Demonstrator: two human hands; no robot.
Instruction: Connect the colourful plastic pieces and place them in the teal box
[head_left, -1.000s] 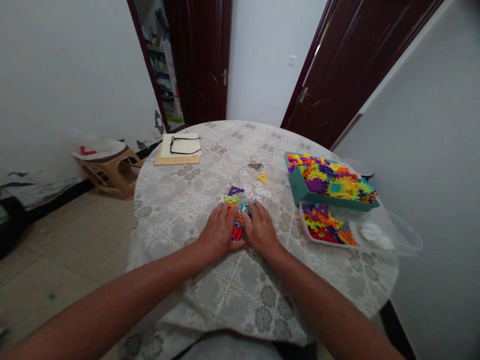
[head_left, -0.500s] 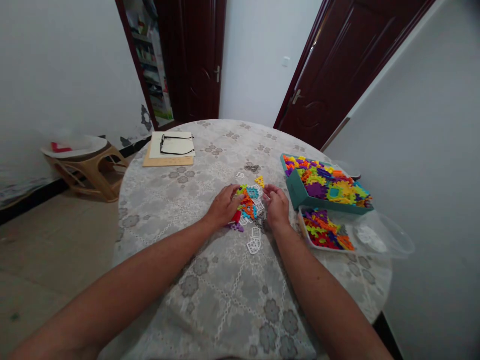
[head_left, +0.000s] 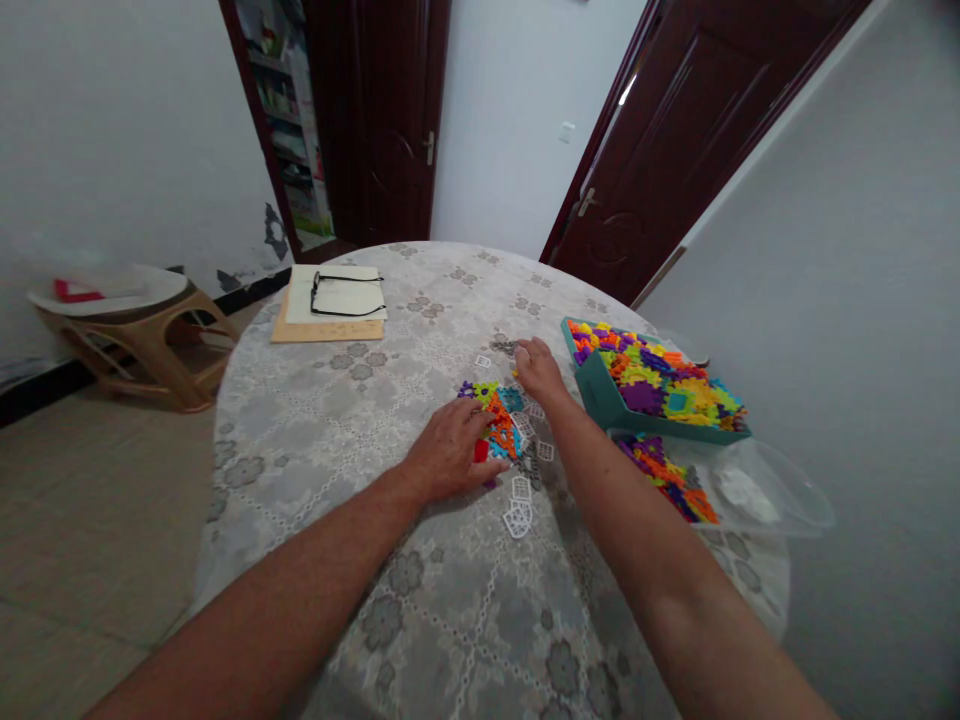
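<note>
A small patch of joined plastic building pieces (head_left: 502, 432) in orange, green, blue, red and purple lies on the table. My left hand (head_left: 450, 447) rests over its left side, fingers spread and thumb stretched along the lower edge. Farther forward, my right hand (head_left: 538, 371) reaches down with fingers bent and slightly apart, their tips beside a few dark grey pieces (head_left: 503, 346). It covers most of a yellow piece (head_left: 515, 373). White lattice pieces (head_left: 521, 488) lie below and to the right of the patch. A small white window piece (head_left: 483, 361) sits above it.
A teal box (head_left: 637, 420) heaped with colourful pieces stands at the right. In front of it is a clear plastic tub (head_left: 772, 520) with more pieces. Black-framed glasses (head_left: 349, 295) lie on papers at the far left. A stool (head_left: 142, 345) stands beyond the patterned tablecloth (head_left: 420, 600).
My right hand has moved forward from beside the patch to the yellow and grey pieces. My left hand has spread farther across the patch. The view has shifted slightly.
</note>
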